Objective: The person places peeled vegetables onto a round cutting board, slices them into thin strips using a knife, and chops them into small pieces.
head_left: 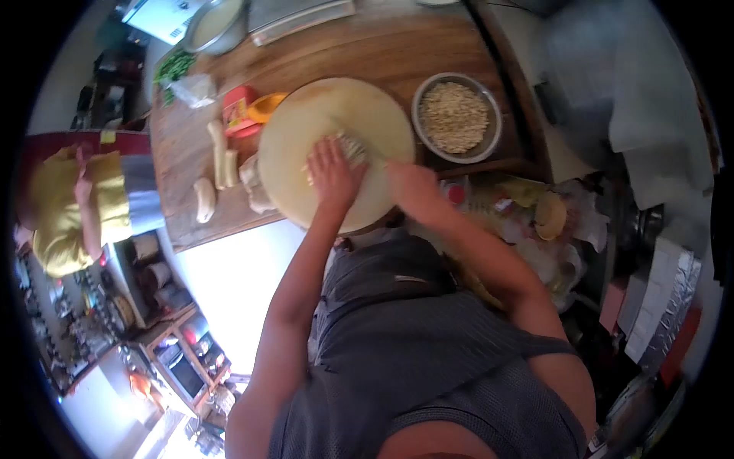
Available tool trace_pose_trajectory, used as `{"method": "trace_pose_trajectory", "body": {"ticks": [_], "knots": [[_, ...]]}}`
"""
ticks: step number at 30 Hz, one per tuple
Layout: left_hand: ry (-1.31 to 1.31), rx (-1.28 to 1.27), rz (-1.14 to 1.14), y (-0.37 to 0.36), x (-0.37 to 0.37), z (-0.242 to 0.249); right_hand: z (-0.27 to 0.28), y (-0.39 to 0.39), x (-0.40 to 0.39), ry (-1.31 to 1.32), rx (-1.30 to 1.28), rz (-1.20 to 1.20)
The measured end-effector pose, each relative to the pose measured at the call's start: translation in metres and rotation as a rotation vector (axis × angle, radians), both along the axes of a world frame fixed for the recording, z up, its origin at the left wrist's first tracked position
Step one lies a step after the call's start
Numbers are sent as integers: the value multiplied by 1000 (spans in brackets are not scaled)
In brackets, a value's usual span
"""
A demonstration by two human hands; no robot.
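Observation:
On a round pale chopping board (336, 206), my left hand (335, 170) rests palm down, its fingers curved over a small heap of pale cut food pieces (352, 148). Some of the heap is hidden under the fingers. My right hand (413, 187) is closed at the board's right edge, blurred by motion. From it a knife (373, 147) reaches across toward the heap, its thin blade smeared and its handle covered by my fist. Right of the board stands a metal bowl (420, 122) filled with pale diced pieces (455, 117).
Left of the board lie pale peeled lengths (218, 153), a shorter piece (204, 200), a red container (240, 111) and an orange bowl (266, 108). Green herbs (174, 67) and a metal pot (218, 27) sit farther back. Another person (84, 203) is at far left.

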State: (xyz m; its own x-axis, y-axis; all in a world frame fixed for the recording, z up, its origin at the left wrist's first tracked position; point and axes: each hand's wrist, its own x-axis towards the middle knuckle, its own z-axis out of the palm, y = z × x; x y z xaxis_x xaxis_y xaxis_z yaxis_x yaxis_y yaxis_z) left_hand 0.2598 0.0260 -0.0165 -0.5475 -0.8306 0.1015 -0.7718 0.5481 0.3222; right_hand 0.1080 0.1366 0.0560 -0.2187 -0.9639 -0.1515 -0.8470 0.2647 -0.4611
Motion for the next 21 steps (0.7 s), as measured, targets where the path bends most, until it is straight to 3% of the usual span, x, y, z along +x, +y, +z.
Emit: {"method": "trace_pose_trajectory", "body": {"ticks": [10, 15, 21], "knots": [[-57, -261, -3, -21, 12, -21, -1, 6, -16, -188, 17, -124], [-72, -234, 47, -31, 12, -30, -2, 6, -14, -152, 118, -83], [-64, -124, 34, -19, 9, 6, 11, 2, -14, -144, 174, -121]]}}
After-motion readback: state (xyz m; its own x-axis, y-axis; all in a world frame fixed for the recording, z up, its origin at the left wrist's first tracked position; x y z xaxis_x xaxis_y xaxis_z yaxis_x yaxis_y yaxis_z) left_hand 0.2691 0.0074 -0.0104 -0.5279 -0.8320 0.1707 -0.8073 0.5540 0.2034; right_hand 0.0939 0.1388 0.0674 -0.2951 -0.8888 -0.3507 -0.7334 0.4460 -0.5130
